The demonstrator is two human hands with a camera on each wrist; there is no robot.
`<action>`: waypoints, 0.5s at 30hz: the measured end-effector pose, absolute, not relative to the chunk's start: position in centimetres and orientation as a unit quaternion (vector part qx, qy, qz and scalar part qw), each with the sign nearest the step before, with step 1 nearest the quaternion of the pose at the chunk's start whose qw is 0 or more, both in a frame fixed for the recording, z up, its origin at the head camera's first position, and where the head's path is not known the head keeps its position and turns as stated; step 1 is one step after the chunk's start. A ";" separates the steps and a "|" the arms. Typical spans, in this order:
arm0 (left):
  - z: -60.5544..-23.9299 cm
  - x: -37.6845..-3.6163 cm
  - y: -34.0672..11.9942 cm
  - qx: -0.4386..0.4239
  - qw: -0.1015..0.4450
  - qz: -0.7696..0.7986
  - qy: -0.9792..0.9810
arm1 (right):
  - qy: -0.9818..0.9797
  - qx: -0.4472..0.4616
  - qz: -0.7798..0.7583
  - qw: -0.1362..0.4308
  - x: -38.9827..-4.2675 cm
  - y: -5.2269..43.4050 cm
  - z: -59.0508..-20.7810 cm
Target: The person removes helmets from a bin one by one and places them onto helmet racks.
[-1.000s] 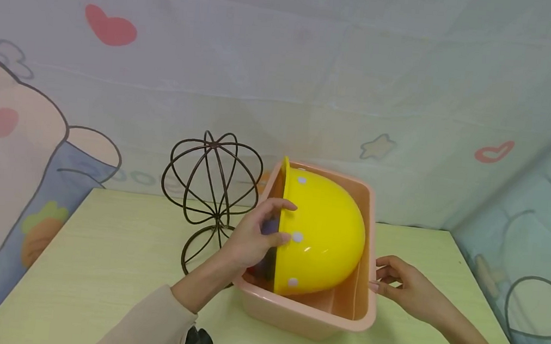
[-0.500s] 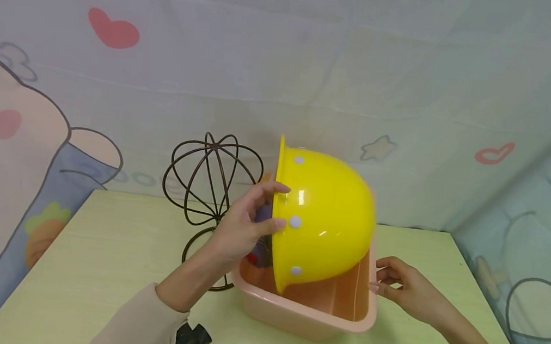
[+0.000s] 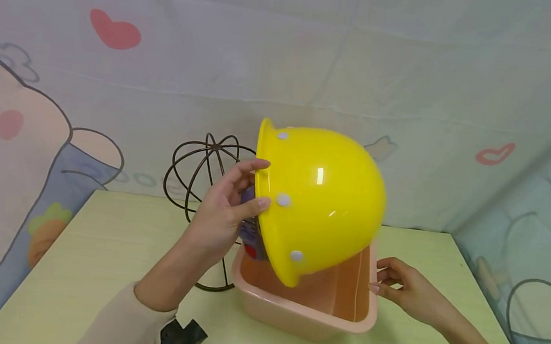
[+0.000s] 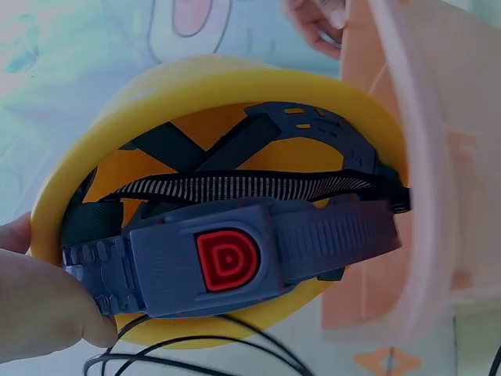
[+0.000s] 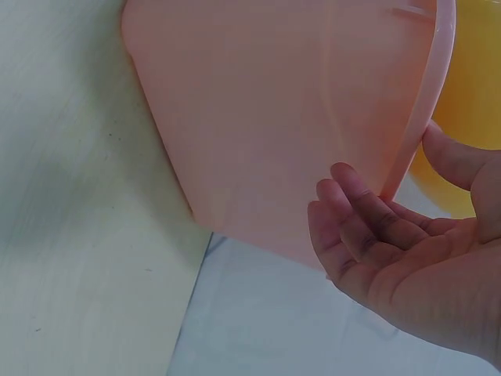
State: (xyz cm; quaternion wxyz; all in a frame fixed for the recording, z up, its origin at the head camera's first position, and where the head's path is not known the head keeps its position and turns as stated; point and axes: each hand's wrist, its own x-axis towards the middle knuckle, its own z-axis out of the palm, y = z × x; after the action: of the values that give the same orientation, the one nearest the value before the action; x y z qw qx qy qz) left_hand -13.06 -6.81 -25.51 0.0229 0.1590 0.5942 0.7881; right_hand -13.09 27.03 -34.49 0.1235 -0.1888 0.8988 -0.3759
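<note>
1. The left hand (image 3: 222, 216) grips the brim of a yellow helmet (image 3: 320, 195) at the centre of the head view, thumb on the outside and fingers curled inside the shell.
2. The helmet is held tilted in the air, its opening turned toward the left of the frame and its lowest edge just above the pink tub (image 3: 312, 312).
3. In the left wrist view the fingertips (image 4: 47, 305) at the lower left pinch the brim beside the helmet's grey headband (image 4: 235, 251), which carries a red button (image 4: 227, 258) in the middle.
4. The right hand (image 3: 405, 292), at the lower right of the head view, holds the tub's right rim: in the right wrist view the thumb lies on the rim's inner side and the loosely bent fingers (image 5: 352, 219) lie against the outer wall.
5. The tub stands on a pale wooden table (image 3: 101, 255).
6. A dark wire stand (image 3: 202, 171) stands on the table behind the left hand, left of the tub.
7. A cartoon-printed cloth (image 3: 285, 63) hangs across the upper part of the frame.
</note>
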 end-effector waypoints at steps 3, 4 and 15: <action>-25.1 -13.0 -7.5 0.165 0.013 0.799 0.578 | 0.899 -0.193 -0.374 0.120 -13.1 27.1 -34.5; -25.0 -12.9 -7.7 0.164 0.011 0.803 0.573 | 0.899 -0.195 -0.374 0.117 -13.1 27.1 -34.4; -24.6 -12.5 -10.5 0.163 -0.020 0.835 0.525 | 0.900 -0.196 -0.372 0.115 -13.0 27.1 -34.3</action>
State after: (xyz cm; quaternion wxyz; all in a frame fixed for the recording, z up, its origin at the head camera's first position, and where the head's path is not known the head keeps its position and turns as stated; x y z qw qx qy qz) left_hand -12.53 -10.53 -24.62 -0.0195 0.1631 0.5248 0.8353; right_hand -12.97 27.14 -34.35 0.1154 -0.1961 0.8999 -0.3721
